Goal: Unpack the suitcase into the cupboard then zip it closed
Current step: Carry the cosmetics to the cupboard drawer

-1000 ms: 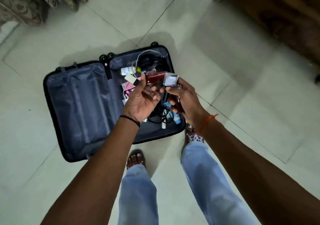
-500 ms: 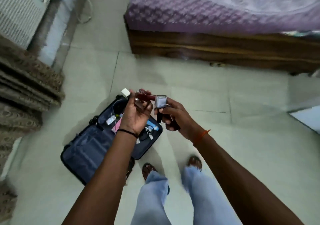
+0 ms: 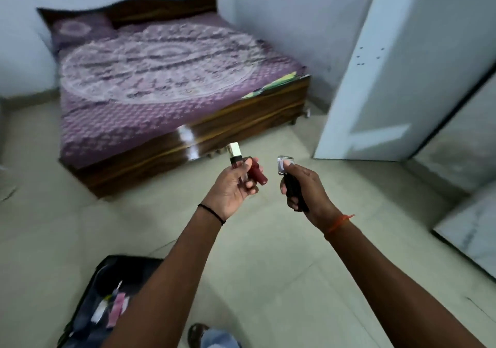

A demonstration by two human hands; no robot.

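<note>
A pale tiled floor fills a bedroom with plain light walls. At the far left stands a low wooden bed under a purple patterned sheet, its dark headboard against the back wall.

In the lower left corner the suitcase lies open on the floor, cut off by the frame edge and partly hidden by the left forearm. Small things remain inside it: white and pink packets and a dark round shape, too blurred to name.

Above and to the right, the left hand is raised over the floor, fingers curled round two slim items. One is a dark red tube, its long axis slanting from upper left to lower right, the free end pointing down and to the right. The other is a clear tube with a pale square cap, standing nearly upright, cap pointing up and away.

Near it but apart, the right hand grips a black trimmer, its long axis running from upper left to lower right, the silver head pointing up and away under the thumb.

At the right stands a white cupboard door, swung open; just beyond it is a mirrored panel.
</note>
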